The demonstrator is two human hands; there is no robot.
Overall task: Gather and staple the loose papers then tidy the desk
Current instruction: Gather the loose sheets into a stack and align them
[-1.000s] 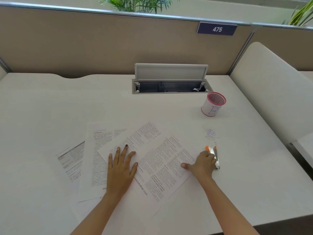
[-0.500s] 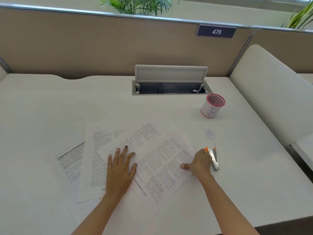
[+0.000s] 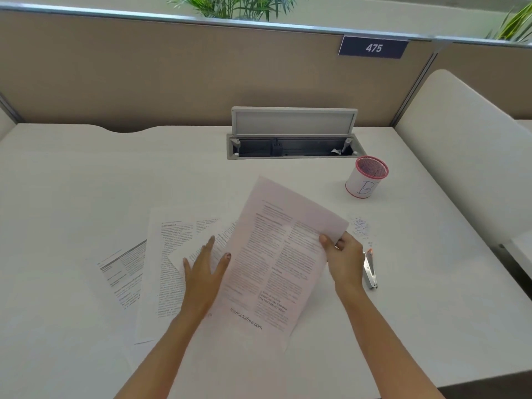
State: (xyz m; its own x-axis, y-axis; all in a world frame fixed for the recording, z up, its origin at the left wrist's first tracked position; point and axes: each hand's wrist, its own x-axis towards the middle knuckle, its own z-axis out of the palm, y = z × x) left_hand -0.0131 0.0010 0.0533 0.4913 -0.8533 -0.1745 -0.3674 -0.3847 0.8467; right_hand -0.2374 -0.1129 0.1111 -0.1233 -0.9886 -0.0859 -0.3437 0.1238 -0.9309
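Several printed sheets lie fanned out on the white desk (image 3: pixel 86 174). My right hand (image 3: pixel 344 254) pinches the right edge of the top sheet (image 3: pixel 276 254) and holds it tilted up off the desk. My left hand (image 3: pixel 205 269) rests flat, fingers spread, on the other loose papers (image 3: pixel 169 254), which stay on the desk; the lifted sheet covers part of them. A small silver stapler (image 3: pixel 370 269) with an orange tip lies just right of my right hand, untouched.
A white mesh pen cup (image 3: pixel 366 178) with a pink rim stands at the back right. Small paper scraps (image 3: pixel 359 226) are scattered between cup and stapler. An open cable tray (image 3: pixel 293 139) is set into the desk's back. A cushioned seat (image 3: pixel 460 145) borders the right side.
My right hand slid left from beside the stapler, took the top sheet by its right edge and lifted it. My left hand stayed pressed on the papers.
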